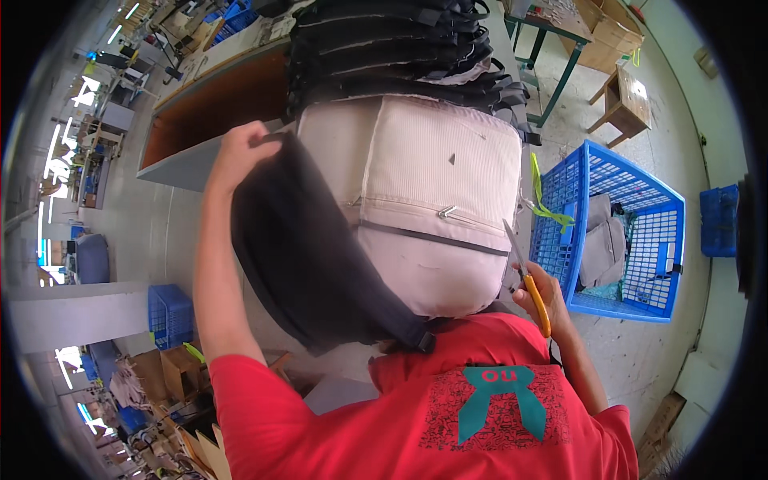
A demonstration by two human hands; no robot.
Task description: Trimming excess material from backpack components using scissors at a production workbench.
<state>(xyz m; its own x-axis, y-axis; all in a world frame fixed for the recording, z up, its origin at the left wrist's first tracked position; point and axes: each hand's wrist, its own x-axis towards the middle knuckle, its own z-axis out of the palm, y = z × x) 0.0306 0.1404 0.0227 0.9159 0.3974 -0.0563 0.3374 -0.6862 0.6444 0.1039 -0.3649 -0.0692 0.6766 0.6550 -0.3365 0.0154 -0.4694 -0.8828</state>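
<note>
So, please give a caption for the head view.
Left hand lifts black flap off beige backpack; right hand holds snips.

my path ahead is blocked by the pale backpack (436, 200) and its lifted black flap (308, 248) on the left — the black stack (400, 48) walls off the far side. on the right, a blue crate (632, 232) crowds in — little room beside it.

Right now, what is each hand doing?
Left hand: closed on the black padded bag panel.
Right hand: closed on orange-handled thread snips.
</note>
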